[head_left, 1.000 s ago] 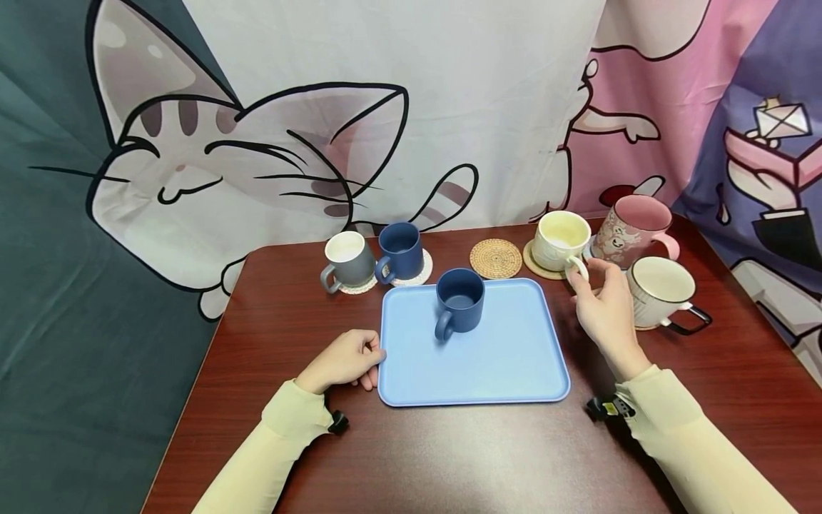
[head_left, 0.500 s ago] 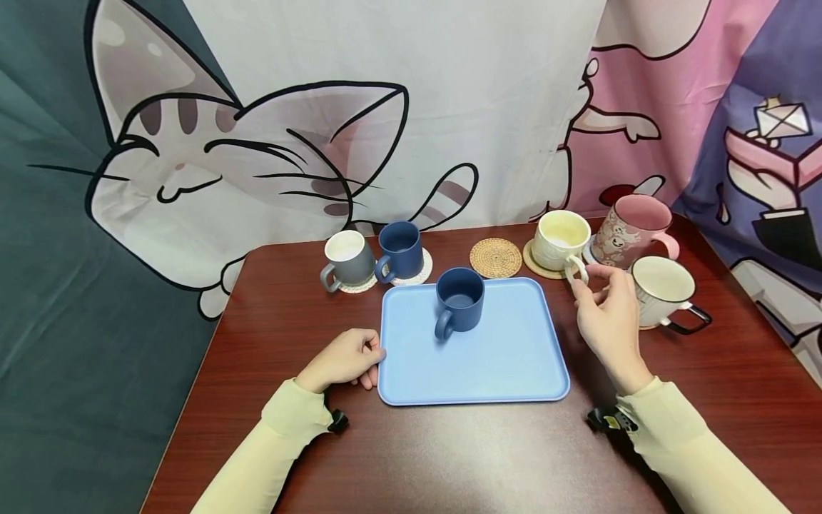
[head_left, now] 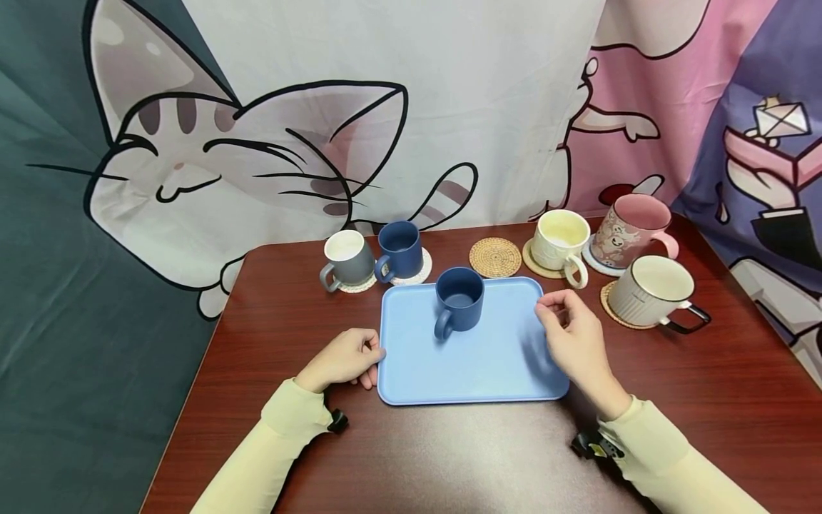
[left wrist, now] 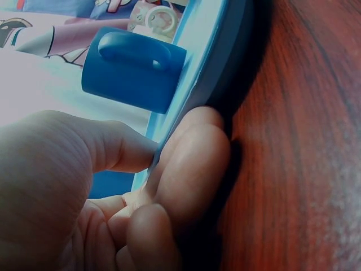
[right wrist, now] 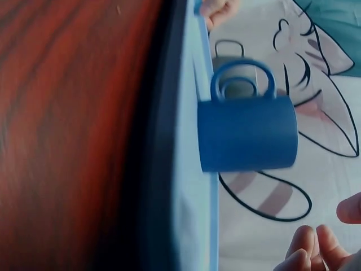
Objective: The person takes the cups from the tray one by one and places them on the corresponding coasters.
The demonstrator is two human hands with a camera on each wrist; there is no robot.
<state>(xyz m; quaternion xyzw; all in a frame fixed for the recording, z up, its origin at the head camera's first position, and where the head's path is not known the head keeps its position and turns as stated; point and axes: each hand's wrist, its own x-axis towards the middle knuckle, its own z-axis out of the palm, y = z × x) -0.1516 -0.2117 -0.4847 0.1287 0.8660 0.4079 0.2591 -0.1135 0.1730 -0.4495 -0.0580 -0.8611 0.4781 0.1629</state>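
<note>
A light blue tray (head_left: 501, 364) lies on the table, a dark blue mug (head_left: 459, 300) upright on its back half. My left hand (head_left: 343, 359) pinches the tray's left edge, thumb above and fingers below the rim, as the left wrist view shows. Over the tray's right edge, my right hand (head_left: 574, 343) hovers with loosely bent fingers and nothing between them. Beyond that hand a cream mug (head_left: 557, 243) stands on a round coaster (head_left: 531, 263), its handle free of the fingers.
A pink mug (head_left: 626, 235) and a white mug with a black handle (head_left: 651, 293) stand at right. At back left are a grey mug (head_left: 353, 264) and another blue mug (head_left: 404, 253). A bare woven coaster (head_left: 495, 258) lies behind the tray. A printed curtain (head_left: 308, 43) backs the table.
My right hand has let go of the cream mug's handle and moved left and nearer, over the tray's right edge. The cream mug stays on its coaster; my left hand is still.
</note>
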